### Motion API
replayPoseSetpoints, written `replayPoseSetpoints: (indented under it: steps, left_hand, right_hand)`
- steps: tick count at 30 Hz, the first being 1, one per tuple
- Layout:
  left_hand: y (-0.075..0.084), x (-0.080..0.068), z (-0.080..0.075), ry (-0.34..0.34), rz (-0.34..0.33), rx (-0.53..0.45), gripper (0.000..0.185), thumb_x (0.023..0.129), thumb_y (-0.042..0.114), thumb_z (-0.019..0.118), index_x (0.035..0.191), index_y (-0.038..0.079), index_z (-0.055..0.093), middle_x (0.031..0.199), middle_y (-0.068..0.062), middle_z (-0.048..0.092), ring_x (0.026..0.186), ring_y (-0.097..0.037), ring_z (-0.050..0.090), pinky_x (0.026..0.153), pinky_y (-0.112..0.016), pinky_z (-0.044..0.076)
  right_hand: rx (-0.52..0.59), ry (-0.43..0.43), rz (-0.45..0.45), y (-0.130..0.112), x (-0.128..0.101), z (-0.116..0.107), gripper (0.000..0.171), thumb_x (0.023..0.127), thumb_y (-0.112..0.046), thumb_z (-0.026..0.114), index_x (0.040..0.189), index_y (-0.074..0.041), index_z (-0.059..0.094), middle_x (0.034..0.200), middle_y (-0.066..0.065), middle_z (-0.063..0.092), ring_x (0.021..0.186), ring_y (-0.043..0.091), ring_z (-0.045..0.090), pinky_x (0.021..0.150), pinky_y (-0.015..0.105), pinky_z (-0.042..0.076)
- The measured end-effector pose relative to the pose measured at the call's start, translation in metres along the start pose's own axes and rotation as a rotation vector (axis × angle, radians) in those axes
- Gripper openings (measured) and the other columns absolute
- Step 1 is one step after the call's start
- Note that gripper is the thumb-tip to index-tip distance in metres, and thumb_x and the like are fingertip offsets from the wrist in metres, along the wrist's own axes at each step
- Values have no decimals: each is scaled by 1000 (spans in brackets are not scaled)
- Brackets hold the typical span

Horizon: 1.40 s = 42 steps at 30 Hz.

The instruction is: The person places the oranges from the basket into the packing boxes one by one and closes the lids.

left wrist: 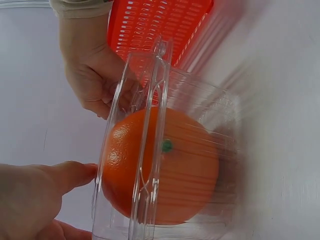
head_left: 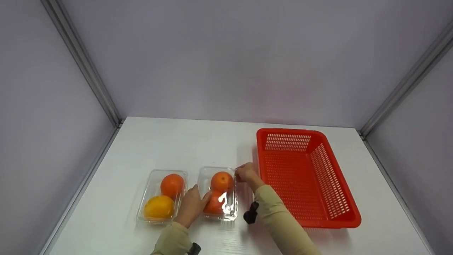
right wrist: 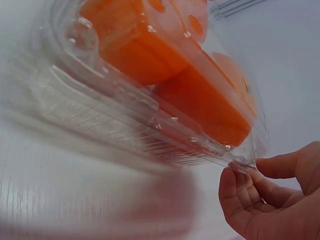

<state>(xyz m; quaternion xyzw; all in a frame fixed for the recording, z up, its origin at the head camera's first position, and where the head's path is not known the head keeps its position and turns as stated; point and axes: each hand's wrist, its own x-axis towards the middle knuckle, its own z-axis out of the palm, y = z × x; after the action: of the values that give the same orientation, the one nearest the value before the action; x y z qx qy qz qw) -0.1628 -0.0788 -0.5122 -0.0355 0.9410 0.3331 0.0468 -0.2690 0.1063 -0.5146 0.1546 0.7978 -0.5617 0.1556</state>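
A clear plastic clamshell box (head_left: 230, 212) stands closed in the middle of the table, holding an orange (head_left: 222, 181) and a red-orange fruit (head_left: 214, 203) behind it under the shiny lid. My right hand (head_left: 247, 173) is at its far right corner; in the right wrist view the thumb and fingers (right wrist: 280, 167) pinch the rim there. My left hand (head_left: 192, 206) lies along the box's left side. Its thumb (left wrist: 80, 175) is extended and touches the lid in the left wrist view, with the other fingers partly out of frame.
Left of my left hand stands another clear box (head_left: 150, 189) with an orange (head_left: 172, 185) and a yellow fruit (head_left: 159, 207). A large red plastic basket (head_left: 341, 180) sits to the right, under my right forearm's side. Pale walls enclose the white table (head_left: 184, 141).
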Motion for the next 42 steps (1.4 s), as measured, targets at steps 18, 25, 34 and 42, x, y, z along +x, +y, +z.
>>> replayPoseSetpoints:
  steps: [18,25,34,42]
  left_hand:
    - [5,0,4,-56,-28,-17,69,94,40,58,135,-14,43,137,-32,52,128,-44,51,109,-53,42]
    - [5,0,4,-55,-17,-19,70,94,39,58,136,-15,42,137,-32,51,128,-45,50,109,-53,42]
    - [4,2,1,-52,-16,-25,69,93,38,59,134,-15,44,135,-33,52,127,-45,51,109,-53,42]
    - [5,7,-7,-44,-10,33,68,89,32,67,136,-10,44,138,-28,52,129,-42,50,112,-53,40]
  right_hand:
    - [61,-15,67,1,1,-5,27,73,13,46,56,-8,47,55,1,47,51,11,48,51,20,48]
    - [73,17,80,1,3,-5,26,73,12,46,56,-8,48,54,1,47,51,11,47,50,20,48]
    - [76,33,88,-1,-1,-3,20,75,10,47,64,-5,52,60,3,50,55,12,52,54,22,54]
    - [-82,58,72,3,6,1,18,82,-8,56,92,7,56,78,12,54,66,19,53,63,37,58]
